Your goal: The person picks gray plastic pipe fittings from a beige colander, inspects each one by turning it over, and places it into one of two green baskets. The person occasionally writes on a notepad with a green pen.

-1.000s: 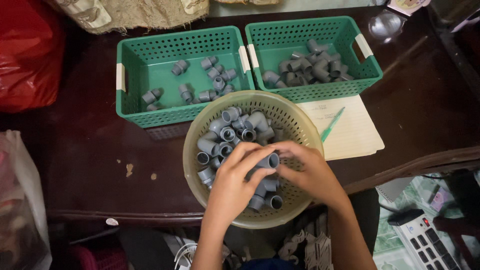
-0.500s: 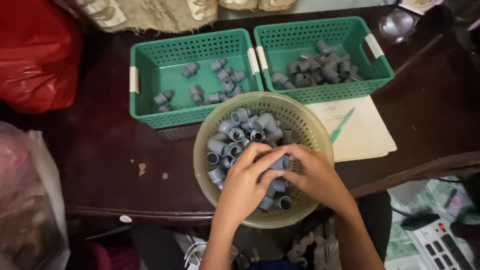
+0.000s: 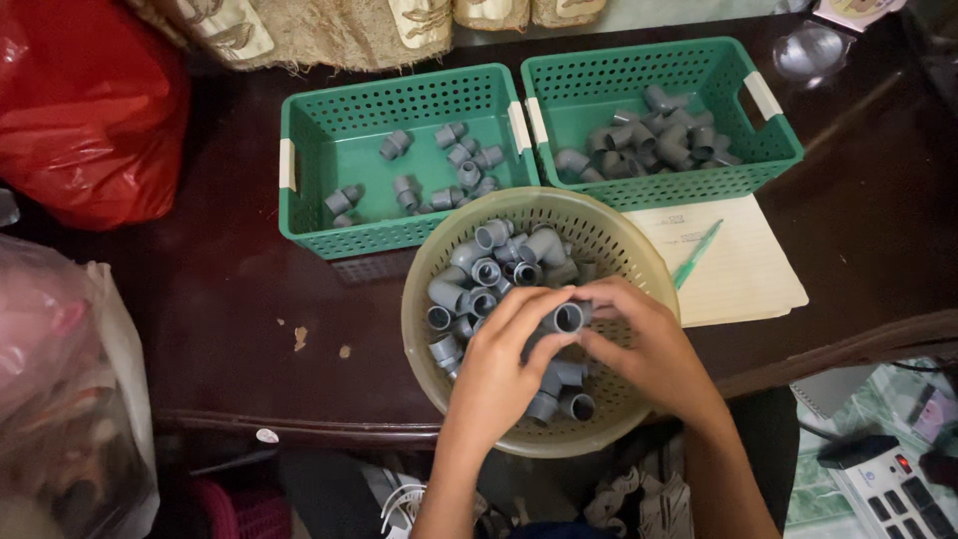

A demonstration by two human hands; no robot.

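Both hands are over the round beige plastic basket (image 3: pixel 639 262), the woven-looking kind with a slotted wall, which sits at the near edge of the dark wooden table (image 3: pixel 200 299). The left hand (image 3: pixel 499 371) and right hand (image 3: pixel 649 344) meet on one grey plastic pipe elbow fitting (image 3: pixel 565 319). The fingers of both are curled in and pinched around it from either side, with its open round mouth facing up at the camera. It's held just above the heap, right in the middle of the basket.

As for how far along things look: the pile of loose grey fittings (image 3: pixel 489 274) in the basket is still pretty big, so the bulk seems untouched. The left green perforated plastic bin (image 3: pixel 299 215) has only a thin scatter of fittings across its floor. The right green perforated plastic bin (image 3: pixel 768 150) has a denser clump bunched toward the middle. So some have landed in each, plenty are left.

The fittings are matte, smooth and short, with thick socket rims, some bent and some looking straighter. The bins are rigid with rows of little holes and pale handle strips.

A cream paper pad (image 3: pixel 748 279) with a green pen (image 3: pixel 697 255) lies just right of the basket, and a crinkly red plastic bag (image 3: pixel 80 110) sits far left.
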